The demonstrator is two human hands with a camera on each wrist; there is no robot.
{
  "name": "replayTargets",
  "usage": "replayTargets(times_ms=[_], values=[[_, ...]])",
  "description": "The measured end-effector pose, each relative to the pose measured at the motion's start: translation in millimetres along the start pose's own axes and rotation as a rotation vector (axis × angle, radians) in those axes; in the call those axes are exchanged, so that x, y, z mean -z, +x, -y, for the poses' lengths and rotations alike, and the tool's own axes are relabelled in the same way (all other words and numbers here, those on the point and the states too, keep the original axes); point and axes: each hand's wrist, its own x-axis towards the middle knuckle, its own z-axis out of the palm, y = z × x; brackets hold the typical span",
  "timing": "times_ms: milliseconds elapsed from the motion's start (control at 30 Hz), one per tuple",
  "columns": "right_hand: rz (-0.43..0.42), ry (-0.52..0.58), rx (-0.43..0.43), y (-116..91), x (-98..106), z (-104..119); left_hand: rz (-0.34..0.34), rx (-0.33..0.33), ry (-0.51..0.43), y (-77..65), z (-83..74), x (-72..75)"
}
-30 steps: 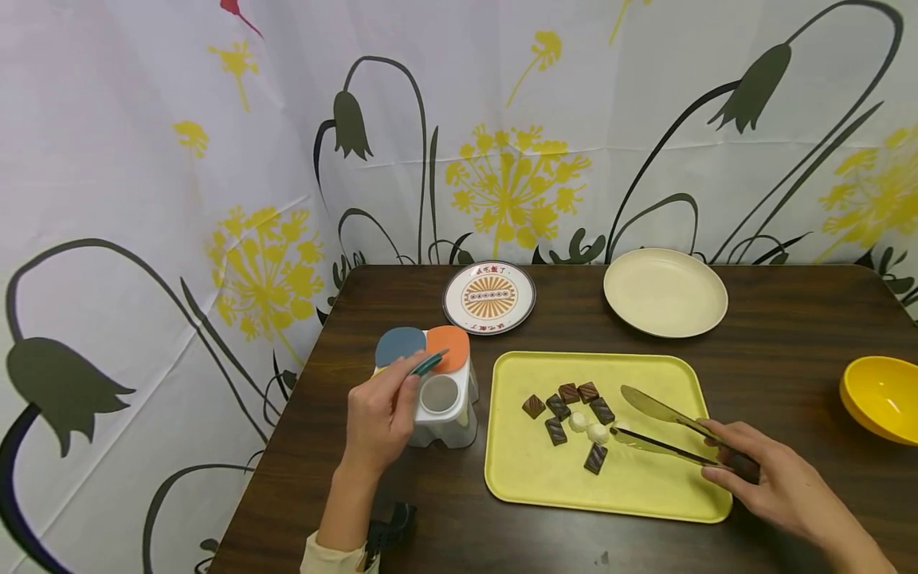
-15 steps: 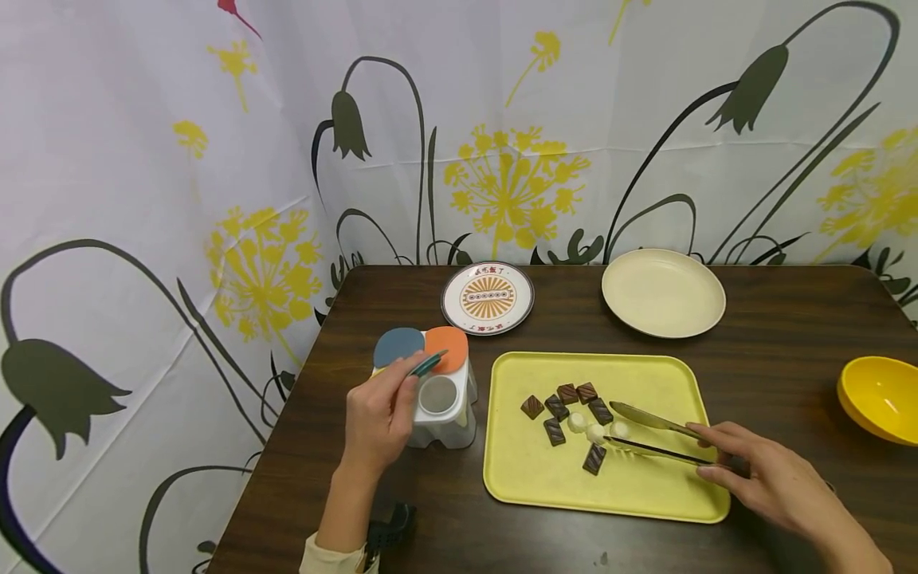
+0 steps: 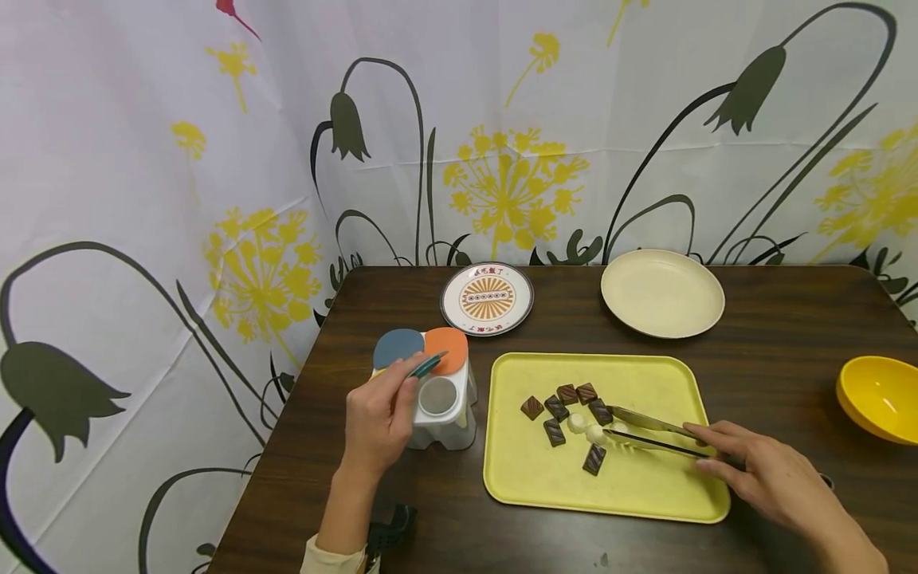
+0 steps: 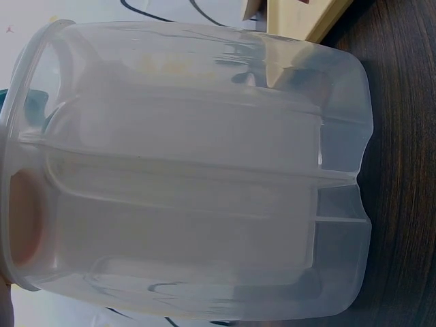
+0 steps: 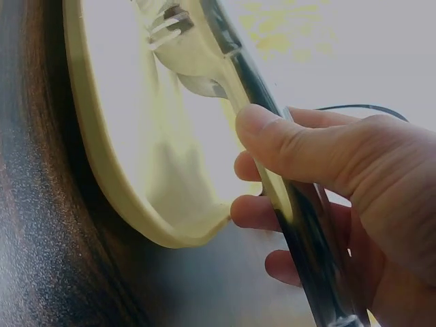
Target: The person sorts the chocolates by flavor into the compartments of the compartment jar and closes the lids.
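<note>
My left hand [image 3: 378, 418] pinches a teal lid [image 3: 428, 364], tilted up at the open cup of a clear-walled, several-compartment container [image 3: 445, 432]; in the left wrist view, the container [image 4: 191, 170] fills most of the frame. My right hand [image 3: 770, 474] grips metal tongs [image 3: 656, 422], thumb on one arm and fingers around the other. The tips of the tongs lie either side of a whitish round chocolate [image 3: 620, 429] on the yellow tray [image 3: 545, 482]. Two more white chocolates [image 3: 577, 423] and several dark and brown chocolates [image 3: 594, 460] lie just left of the tips.
A blue lid [image 3: 398, 349] and an orange lid [image 3: 446, 351] cover the container's rear compartments. Behind stand a patterned plate [image 3: 487, 299] and a cream plate [image 3: 663, 293]. A yellow bowl [image 3: 880, 399] is at the right. A patterned curtain [image 3: 531, 104] hangs behind the table.
The tongs have moved slightly left and their arms have drawn closer together around the right-hand white chocolate. My left hand holds the teal lid in the same place.
</note>
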Motion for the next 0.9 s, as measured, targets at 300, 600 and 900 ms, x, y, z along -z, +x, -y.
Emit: replayTargets(times_ms=[300, 600, 900], values=[[-0.071, -0.040, 0.039, -1.6, -1.7, 0.6, 0.001, -0.004, -0.006, -0.1, 0.1, 0.4], [-0.107, -0.057, 0.034, -2.5, 0.8, 2.2, 0.005, 0.006, -0.006, -0.2, 0.7, -0.2], [-0.206, -0.040, 0.106, 0.7, 6.3, 9.8, 0.000, 0.003, -0.014, 0.1, 0.6, -0.2]])
